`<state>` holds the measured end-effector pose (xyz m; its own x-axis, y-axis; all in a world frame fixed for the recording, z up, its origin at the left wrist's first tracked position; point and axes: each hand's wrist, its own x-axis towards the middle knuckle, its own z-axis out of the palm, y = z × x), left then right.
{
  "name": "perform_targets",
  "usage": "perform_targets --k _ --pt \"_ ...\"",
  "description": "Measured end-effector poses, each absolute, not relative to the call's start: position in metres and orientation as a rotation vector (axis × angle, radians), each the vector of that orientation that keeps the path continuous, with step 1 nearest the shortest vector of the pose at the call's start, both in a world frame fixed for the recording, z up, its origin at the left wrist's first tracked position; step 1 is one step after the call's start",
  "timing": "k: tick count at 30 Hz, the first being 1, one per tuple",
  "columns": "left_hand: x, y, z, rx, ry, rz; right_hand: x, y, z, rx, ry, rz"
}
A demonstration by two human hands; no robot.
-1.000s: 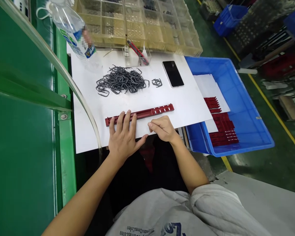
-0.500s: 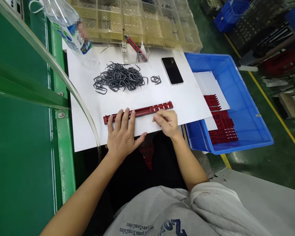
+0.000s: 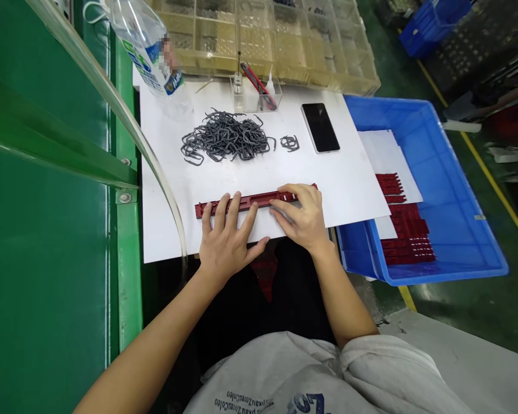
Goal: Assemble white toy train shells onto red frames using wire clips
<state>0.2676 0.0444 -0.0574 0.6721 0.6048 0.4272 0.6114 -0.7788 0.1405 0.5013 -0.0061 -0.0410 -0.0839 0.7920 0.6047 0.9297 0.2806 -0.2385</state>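
Observation:
A long red slotted plastic strip (image 3: 259,199) lies on the white sheet near its front edge. Across its left part, my left hand (image 3: 227,236) rests with fingers spread and fingertips on the strip; the thumb points right, off it. My right hand (image 3: 304,215) is over the strip's right part, covering some of its slots. Its index finger reaches across to the far edge, while the other visible fingertips are at the near edge, apart from each other. Behind the strip is a tangled pile of dark grey bent strips (image 3: 228,137), with a few more grey pieces (image 3: 289,143) beside it.
A phone (image 3: 320,127) lies right of the grey pieces. Farther back stand a small clear box with tools (image 3: 255,103), a plastic bottle (image 3: 153,60) and a compartment tray (image 3: 259,57). At right, a blue bin (image 3: 453,190) contains red strips (image 3: 408,233). A clear tube (image 3: 125,109) arches at left.
My right hand has opened from a closed curl and moved onto the strip, its index finger now reaching across. My left hand stays spread on the strip. The whole view has shifted slightly.

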Motion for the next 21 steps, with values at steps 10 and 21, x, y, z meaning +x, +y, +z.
perform_targets --k 10,21 --pt "0.268 0.045 -0.058 -2.877 -1.042 -0.884 0.500 -0.006 -0.041 -1.628 -1.890 -0.205" --pt "0.246 0.026 -0.018 -2.728 -0.833 -1.174 0.501 -0.004 -0.039 -1.537 -1.865 -0.322"
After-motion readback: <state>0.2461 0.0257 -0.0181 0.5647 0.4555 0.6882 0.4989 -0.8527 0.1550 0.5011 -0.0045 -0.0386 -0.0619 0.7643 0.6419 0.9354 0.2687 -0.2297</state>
